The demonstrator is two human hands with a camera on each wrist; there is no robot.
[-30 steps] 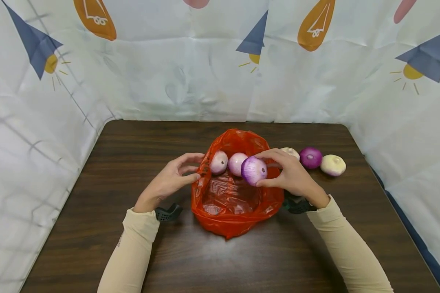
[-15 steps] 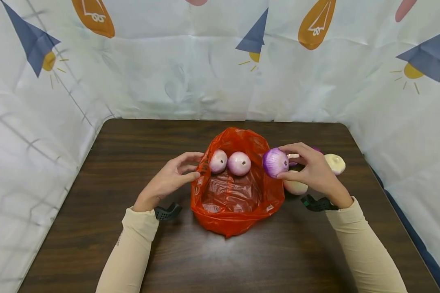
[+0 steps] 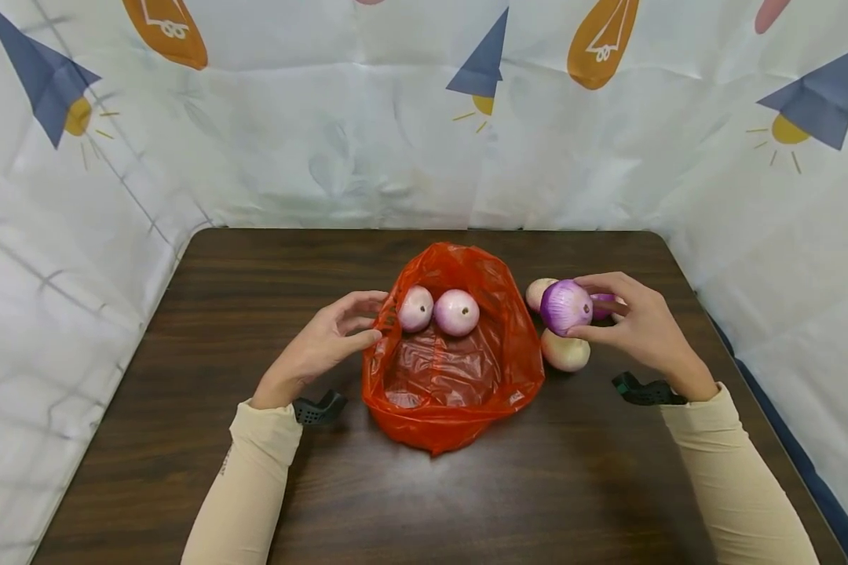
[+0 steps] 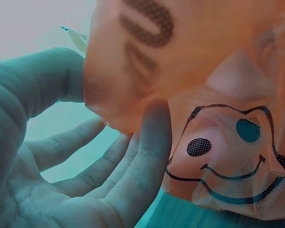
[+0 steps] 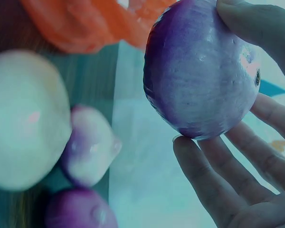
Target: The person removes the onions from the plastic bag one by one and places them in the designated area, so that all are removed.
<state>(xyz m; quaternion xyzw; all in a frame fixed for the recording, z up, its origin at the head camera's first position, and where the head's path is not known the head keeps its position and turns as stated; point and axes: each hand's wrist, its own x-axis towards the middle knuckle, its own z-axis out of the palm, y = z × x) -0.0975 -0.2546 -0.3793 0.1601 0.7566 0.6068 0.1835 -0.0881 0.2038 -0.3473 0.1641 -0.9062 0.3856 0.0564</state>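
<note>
A red plastic bag (image 3: 438, 428) stands open on the table, with two peeled pinkish onions (image 3: 456, 313) inside. At its left side my left hand (image 3: 325, 345) holds the rim; in the left wrist view, bag film covers one fingertip while another finger (image 4: 154, 137) lies against the outside. My right hand (image 3: 639, 326) pinches a purple-and-white onion (image 3: 566, 307) between thumb and fingertips, right of the bag. Beneath and around it lie a pale onion (image 3: 565, 351), another light onion (image 3: 539, 292) and a purple onion (image 3: 603, 306), partly hidden by my fingers.
The dark wood table (image 3: 290, 259) is enclosed by white patterned cloth (image 3: 396, 141) at the back and sides. The bag's printed smiling face shows in the left wrist view. A dark wrist device (image 3: 646, 390) sits on each wrist.
My right hand has carried the purple-and-white onion rightward, from above the bag to above the onions beside it. My left hand stays at the bag's rim. The head view has shifted slightly.
</note>
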